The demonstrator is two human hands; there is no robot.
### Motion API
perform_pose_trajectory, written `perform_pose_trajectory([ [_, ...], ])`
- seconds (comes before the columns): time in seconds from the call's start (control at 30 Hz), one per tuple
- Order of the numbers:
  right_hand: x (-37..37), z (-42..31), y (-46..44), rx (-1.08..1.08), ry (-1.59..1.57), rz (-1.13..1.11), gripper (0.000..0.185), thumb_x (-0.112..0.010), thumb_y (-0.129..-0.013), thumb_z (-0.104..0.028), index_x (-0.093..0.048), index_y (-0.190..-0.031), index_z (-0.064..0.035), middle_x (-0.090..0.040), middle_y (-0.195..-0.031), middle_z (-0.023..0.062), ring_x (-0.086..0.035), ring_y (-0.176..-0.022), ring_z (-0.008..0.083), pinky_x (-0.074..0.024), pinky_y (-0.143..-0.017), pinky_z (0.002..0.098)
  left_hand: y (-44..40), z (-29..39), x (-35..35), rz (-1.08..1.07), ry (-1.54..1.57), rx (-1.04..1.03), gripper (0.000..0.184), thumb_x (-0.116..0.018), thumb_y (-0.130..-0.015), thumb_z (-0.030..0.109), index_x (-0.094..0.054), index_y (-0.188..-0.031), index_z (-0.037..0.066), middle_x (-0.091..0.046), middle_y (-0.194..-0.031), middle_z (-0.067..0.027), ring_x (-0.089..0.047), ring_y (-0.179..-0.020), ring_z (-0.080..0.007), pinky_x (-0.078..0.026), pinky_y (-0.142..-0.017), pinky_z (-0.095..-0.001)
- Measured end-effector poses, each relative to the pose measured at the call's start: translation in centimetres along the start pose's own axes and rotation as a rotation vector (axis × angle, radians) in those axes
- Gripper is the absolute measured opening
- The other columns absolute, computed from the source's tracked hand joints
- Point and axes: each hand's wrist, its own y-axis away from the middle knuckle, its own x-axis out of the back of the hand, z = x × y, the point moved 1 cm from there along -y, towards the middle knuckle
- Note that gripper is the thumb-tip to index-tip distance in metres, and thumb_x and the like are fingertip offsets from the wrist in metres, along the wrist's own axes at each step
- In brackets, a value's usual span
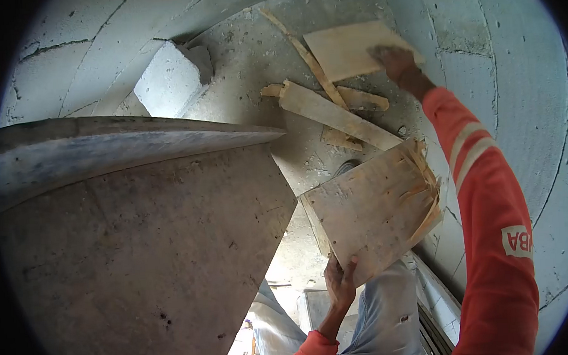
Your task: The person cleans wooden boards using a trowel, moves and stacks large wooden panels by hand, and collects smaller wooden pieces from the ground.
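My left hand [341,280] grips the lower edge of a worn plywood board [366,205], thumb on its face. That board is held tilted in front of my legs, its right side splintered and peeling. Behind its left edge shows a second, paler edge, perhaps another sheet. My right arm reaches far forward, and my right hand [395,61], slightly blurred, is closed on the right side of a pale plywood piece [348,45]. Whether this piece touches the floor I cannot tell.
A large stained panel [153,248] fills the left, with a long curved board edge [134,143] above it. Wood strips [342,116] lie crossed on the dusty concrete floor [245,57]. A white block [170,80] stands at the back left. Block walls [517,101] rise at the right.
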Motion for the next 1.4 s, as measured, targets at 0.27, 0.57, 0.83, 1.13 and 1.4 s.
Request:
perform_pose_trajectory([
  [0.27, 6.3, -0.5, 7.7, -0.051, 0.104, 0.011, 0.055, -0.041, -0.085, -0.007, -0.054, -0.133, -0.0285, -0.063, -0.122, 0.0048, -0.060, -0.105, 0.0248, -0.0467, -0.085, 0.0493, 1.5, 0.9, 0.7, 0.018, -0.056, -0.013, 0.039, -0.066, -0.089, 0.022, -0.056, -0.113, -0.006, -0.065, -0.098, -0.0142, -0.059, -0.088, -0.0170, -0.046, -0.080, -0.0306],
  [0.57, 4.8, 1.0, -10.7, 0.192, 0.119, 0.342, 0.042, -0.052, -0.084, -0.014, -0.056, -0.126, -0.0147, -0.056, -0.123, 0.0168, -0.052, -0.114, 0.0329, -0.0352, -0.096, 0.0561, 1.6, -1.1, 0.1, 0.088, -0.028, 0.038, 0.036, -0.065, -0.090, 0.020, -0.057, -0.115, -0.005, -0.065, -0.102, -0.0101, -0.058, -0.093, -0.0161, -0.044, -0.083, -0.0297],
  [0.83, -3.5, -0.7, 10.0, 0.074, 0.043, 0.120, 0.048, -0.048, -0.091, -0.018, -0.047, -0.138, -0.0276, -0.058, -0.126, 0.0003, -0.057, -0.106, 0.0249, -0.0518, -0.080, 0.0467, 3.5, -1.4, 0.6, 0.071, 0.038, 0.020, 0.035, -0.065, -0.091, 0.020, -0.057, -0.115, -0.004, -0.065, -0.098, -0.0091, -0.057, -0.087, -0.0144, -0.044, -0.079, -0.0287],
  [1.13, 6.8, -5.7, 7.1, -0.044, -0.361, 0.346, 0.051, -0.045, -0.081, -0.002, -0.059, -0.128, -0.0164, -0.064, -0.113, 0.0136, -0.061, -0.103, 0.0318, -0.0491, -0.089, 0.0432, 6.9, -2.0, 3.4, -0.020, 0.050, 0.109, 0.038, -0.066, -0.091, 0.020, -0.055, -0.119, -0.004, -0.066, -0.100, -0.0094, -0.059, -0.089, -0.0124, -0.046, -0.080, -0.0268],
  [1.4, 9.3, -15.4, -12.1, -0.064, -0.104, 0.054, 0.032, -0.045, -0.094, -0.023, -0.064, -0.119, -0.0294, -0.064, -0.120, 0.0032, -0.060, -0.113, 0.0260, -0.0423, -0.094, 0.0560, 6.4, -3.7, 2.1, 0.011, 0.156, 0.104, 0.037, -0.066, -0.092, 0.019, -0.055, -0.119, -0.003, -0.066, -0.101, -0.0079, -0.057, -0.092, -0.0113, -0.045, -0.081, -0.0259],
])
